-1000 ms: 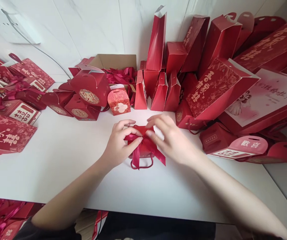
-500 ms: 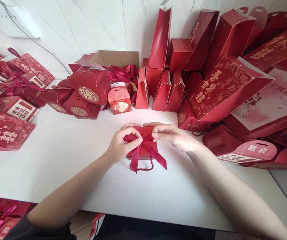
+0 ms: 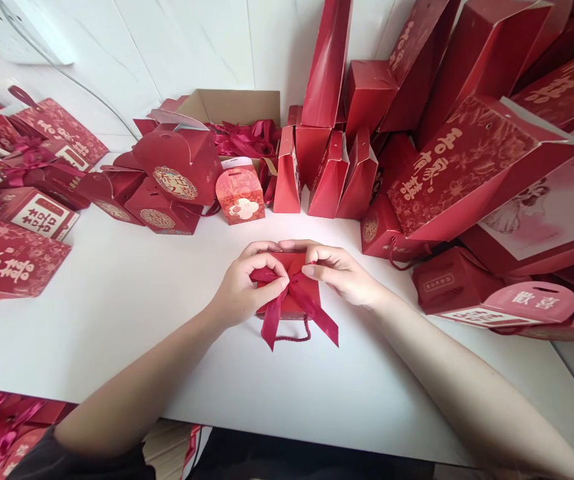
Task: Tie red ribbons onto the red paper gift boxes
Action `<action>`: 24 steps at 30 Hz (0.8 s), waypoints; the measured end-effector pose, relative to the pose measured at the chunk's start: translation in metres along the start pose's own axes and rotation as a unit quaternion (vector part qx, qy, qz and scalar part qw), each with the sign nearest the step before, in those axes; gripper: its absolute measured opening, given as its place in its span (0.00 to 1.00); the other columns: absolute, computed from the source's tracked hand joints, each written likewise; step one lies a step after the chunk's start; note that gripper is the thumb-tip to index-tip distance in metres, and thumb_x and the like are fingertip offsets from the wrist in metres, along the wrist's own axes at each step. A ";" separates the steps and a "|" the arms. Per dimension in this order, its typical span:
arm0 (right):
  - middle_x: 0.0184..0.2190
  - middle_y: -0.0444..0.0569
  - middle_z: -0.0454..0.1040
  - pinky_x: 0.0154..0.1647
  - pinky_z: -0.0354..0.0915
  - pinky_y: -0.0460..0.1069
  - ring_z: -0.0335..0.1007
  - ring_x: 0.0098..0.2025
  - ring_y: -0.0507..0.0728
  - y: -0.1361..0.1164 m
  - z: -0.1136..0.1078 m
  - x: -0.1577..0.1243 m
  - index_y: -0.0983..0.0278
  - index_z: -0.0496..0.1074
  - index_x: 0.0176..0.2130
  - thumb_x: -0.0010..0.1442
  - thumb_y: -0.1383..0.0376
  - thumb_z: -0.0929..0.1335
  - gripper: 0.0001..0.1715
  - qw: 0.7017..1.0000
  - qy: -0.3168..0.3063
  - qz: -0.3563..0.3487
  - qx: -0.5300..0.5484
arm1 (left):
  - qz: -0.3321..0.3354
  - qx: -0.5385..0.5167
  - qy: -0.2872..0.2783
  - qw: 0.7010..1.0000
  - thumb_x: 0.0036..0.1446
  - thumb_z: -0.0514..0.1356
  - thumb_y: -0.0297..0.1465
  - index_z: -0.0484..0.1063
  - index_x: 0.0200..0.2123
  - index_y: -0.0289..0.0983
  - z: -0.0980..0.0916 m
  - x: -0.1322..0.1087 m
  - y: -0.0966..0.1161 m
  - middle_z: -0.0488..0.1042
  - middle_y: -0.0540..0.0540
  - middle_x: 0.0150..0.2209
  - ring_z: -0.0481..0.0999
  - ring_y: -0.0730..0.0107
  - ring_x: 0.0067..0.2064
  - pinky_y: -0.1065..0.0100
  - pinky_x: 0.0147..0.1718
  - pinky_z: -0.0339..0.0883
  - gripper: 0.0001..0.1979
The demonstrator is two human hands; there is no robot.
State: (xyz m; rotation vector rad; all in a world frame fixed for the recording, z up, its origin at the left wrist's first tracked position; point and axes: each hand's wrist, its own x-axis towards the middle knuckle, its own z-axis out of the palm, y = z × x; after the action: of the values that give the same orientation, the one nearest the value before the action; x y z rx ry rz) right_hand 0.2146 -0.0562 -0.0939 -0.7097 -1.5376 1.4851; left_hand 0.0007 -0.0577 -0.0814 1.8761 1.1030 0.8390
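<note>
Tabletop: white, set against a pale veined wall.
Far-left boxes: red, several of them, the nearest printed with large gold characters.
Medallion boxes: darker red with round gold emblems, grouped near the wall.
Open carton: plain brown inside, with loose crimson ribbons heaped in it.
Paler box: small, upright in front of the carton, a light flower shape on its face.
Left hand: thumb and forefinger pinched together on the bow's left side, close to its knot.
Red box: on the tabletop between the two hands, a cord handle lying at its near side.
Bow: crimson, across the box's top, both tails hanging toward the wearer.
Slim boxes: red, standing in a row beyond the hands.
Right hand: thumb and forefinger narrowed on the bow's right side; whether its other fingers press the red box is hard to tell.
Right-hand pile: large red boxes, leaning and stacked.
</note>
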 end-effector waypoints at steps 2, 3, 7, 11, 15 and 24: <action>0.60 0.47 0.69 0.62 0.58 0.58 0.61 0.64 0.61 0.005 0.004 -0.001 0.62 0.63 0.23 0.62 0.65 0.69 0.17 0.998 0.024 0.006 0.050 | 0.002 -0.001 -0.004 1.000 0.55 0.62 0.29 0.75 0.30 0.39 0.000 0.000 0.000 0.71 0.44 0.51 0.70 0.57 0.58 0.58 0.56 0.68 0.02; 0.60 0.46 0.69 0.62 0.59 0.58 0.61 0.64 0.61 0.008 0.005 -0.001 0.62 0.63 0.23 0.61 0.65 0.69 0.17 0.997 0.036 0.011 0.070 | 0.001 -0.003 -0.006 1.000 0.55 0.62 0.29 0.75 0.30 0.39 0.000 0.000 0.000 0.72 0.43 0.51 0.70 0.57 0.59 0.58 0.56 0.68 0.02; 0.59 0.46 0.70 0.62 0.59 0.57 0.61 0.64 0.61 0.015 0.006 -0.002 0.62 0.66 0.23 0.60 0.63 0.71 0.16 0.993 0.056 0.021 0.101 | -0.008 -0.008 -0.009 1.000 0.55 0.62 0.29 0.75 0.30 0.39 0.001 -0.001 0.001 0.72 0.43 0.51 0.70 0.56 0.59 0.57 0.55 0.68 0.03; 0.56 0.49 0.71 0.60 0.62 0.57 0.65 0.60 0.62 0.018 0.006 -0.001 0.62 0.73 0.27 0.63 0.56 0.68 0.16 0.990 0.061 0.024 0.128 | -0.012 -0.039 -0.018 0.999 0.56 0.61 0.30 0.73 0.32 0.38 0.000 -0.004 0.000 0.70 0.42 0.53 0.71 0.55 0.58 0.56 0.55 0.68 0.02; 0.54 0.48 0.73 0.61 0.61 0.56 0.66 0.59 0.62 0.019 0.009 -0.001 0.62 0.74 0.28 0.63 0.52 0.67 0.20 0.989 0.077 0.018 0.123 | 0.020 -0.118 -0.052 0.991 0.58 0.61 0.32 0.70 0.44 0.40 -0.006 -0.007 -0.010 0.67 0.39 0.58 0.68 0.52 0.60 0.55 0.55 0.68 0.10; 0.55 0.49 0.71 0.63 0.58 0.56 0.64 0.61 0.61 0.013 0.011 -0.005 0.61 0.73 0.26 0.65 0.54 0.67 0.20 0.996 0.069 -0.011 0.047 | 0.055 -0.062 -0.044 0.996 0.59 0.56 0.30 0.70 0.36 0.39 -0.025 -0.007 -0.018 0.70 0.39 0.55 0.69 0.52 0.58 0.52 0.57 0.65 0.03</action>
State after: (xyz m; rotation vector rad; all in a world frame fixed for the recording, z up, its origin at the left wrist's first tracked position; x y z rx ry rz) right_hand 0.2051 -0.0644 -0.1064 -0.7235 -1.3581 1.4516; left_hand -0.0300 -0.0514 -0.0864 1.8653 0.8808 0.8573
